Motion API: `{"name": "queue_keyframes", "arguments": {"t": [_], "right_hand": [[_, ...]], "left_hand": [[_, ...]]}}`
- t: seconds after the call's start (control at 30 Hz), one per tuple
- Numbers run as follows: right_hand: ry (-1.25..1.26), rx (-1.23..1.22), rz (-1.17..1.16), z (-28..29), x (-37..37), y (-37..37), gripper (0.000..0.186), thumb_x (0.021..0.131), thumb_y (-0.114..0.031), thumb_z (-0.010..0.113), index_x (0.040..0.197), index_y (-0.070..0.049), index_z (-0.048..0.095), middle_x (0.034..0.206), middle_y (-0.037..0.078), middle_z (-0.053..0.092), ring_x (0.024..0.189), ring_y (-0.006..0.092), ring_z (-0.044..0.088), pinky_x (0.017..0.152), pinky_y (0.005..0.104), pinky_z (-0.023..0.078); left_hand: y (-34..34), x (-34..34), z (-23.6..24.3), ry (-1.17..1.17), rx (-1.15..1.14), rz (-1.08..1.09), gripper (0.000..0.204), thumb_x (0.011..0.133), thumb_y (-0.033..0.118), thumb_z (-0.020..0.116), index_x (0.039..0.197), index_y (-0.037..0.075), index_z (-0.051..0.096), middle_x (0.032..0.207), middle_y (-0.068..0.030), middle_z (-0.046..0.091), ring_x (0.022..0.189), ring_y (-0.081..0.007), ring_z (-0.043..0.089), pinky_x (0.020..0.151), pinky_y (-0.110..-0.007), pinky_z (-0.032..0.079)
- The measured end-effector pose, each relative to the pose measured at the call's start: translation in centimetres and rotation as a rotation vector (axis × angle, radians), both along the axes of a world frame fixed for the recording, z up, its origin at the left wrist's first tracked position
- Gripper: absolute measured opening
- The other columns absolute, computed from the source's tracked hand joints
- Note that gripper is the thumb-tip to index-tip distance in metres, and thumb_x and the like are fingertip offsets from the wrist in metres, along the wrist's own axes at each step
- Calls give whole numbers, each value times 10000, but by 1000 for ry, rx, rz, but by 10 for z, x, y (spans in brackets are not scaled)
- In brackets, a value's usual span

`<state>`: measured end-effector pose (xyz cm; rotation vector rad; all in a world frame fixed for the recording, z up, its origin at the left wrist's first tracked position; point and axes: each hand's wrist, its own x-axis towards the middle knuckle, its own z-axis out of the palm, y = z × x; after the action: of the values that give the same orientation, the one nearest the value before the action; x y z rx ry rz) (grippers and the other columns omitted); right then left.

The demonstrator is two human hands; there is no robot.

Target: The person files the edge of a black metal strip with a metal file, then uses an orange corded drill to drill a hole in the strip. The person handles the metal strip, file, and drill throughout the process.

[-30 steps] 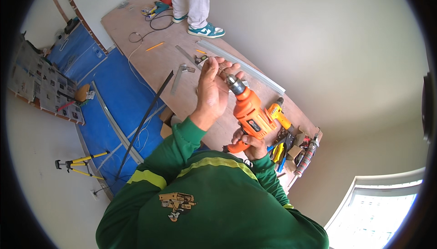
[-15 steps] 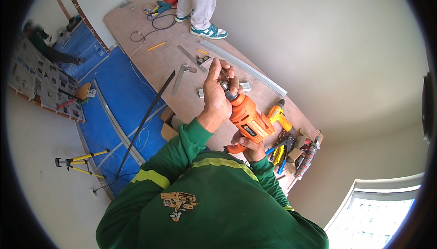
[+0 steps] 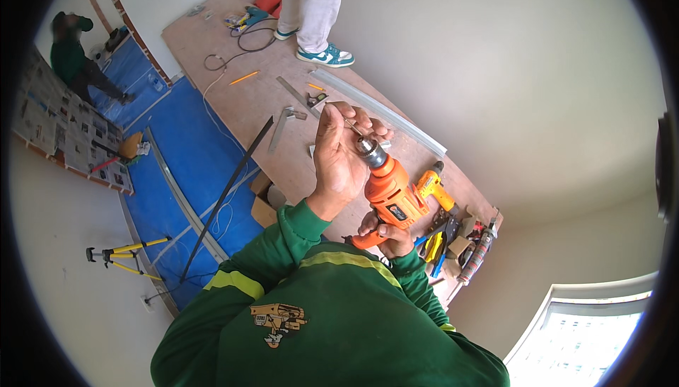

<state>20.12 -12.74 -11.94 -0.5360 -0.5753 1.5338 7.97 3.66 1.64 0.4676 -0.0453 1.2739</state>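
Note:
An orange corded-style drill [image 3: 392, 192] is in my right hand [image 3: 389, 237], whose fingers are closed around its handle. My left hand [image 3: 338, 164] is curled at the drill's front, holding a thin bit [image 3: 353, 126] just beyond the metal chuck [image 3: 370, 149]. Behind the hands, a metal square [image 3: 281, 132], orange pencils [image 3: 244, 77] and a long metal profile [image 3: 382, 111] lie on the wooden board [image 3: 194, 40]. A yellow drill [image 3: 435, 189] lies right of the orange one, beside a pile of hand tools [image 3: 442, 242] and a tube [image 3: 475, 253].
A person in pale trousers [image 3: 318, 9] stands at the board's far end, near a cable. Another person [image 3: 69, 58] in green stands at the far left. Blue floor covering [image 3: 152, 175] carries long strips. A yellow tripod [image 3: 127, 253] stands lower left; a window [image 3: 580, 323] is lower right.
My left hand covered the chuck half a second ago; the chuck now shows again, with hands and drill slightly lower in view. The person at far left has come into view, an arm raised.

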Motion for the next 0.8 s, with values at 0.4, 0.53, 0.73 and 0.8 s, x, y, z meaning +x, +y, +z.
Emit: {"name": "queue_keyframes", "arguments": {"t": [0.4, 0.53, 0.73, 0.8], "right_hand": [[-4, 8, 18, -2, 1, -1, 478, 881, -96, 826, 1297, 29, 625, 971, 162, 744, 949, 305, 741, 844, 431, 609], [-33, 8, -1, 7, -1, -2, 497, 876, -112, 839, 1303, 23, 624, 963, 160, 738, 923, 297, 744, 835, 419, 605], [-246, -68, -220, 36, -13, -3, 501, 866, -153, 869, 1283, 11, 645, 951, 143, 735, 830, 239, 728, 762, 361, 595], [-291, -68, -288, 43, -15, -2, 417, 892, -98, 848, 1252, 14, 671, 973, 132, 746, 856, 220, 731, 772, 353, 597]], "left_hand": [[1, -3, -11, 78, 55, 72, 338, 1150, 460, 549, 1041, 141, 560, 893, -34, 615, 944, -253, 695, 1069, -593, 547], [-5, -1, -12, 164, 116, 81, 331, 1162, 441, 535, 1049, 130, 550, 929, -57, 617, 940, -243, 692, 1056, -549, 568], [-10, -3, -12, 207, -53, 66, 314, 1182, 409, 488, 1056, 132, 564, 1040, -51, 634, 943, -221, 655, 1042, -510, 561], [-4, -3, -12, 158, -84, 78, 308, 1183, 402, 486, 1055, 132, 565, 1038, -48, 631, 940, -217, 641, 1014, -487, 557]]}}
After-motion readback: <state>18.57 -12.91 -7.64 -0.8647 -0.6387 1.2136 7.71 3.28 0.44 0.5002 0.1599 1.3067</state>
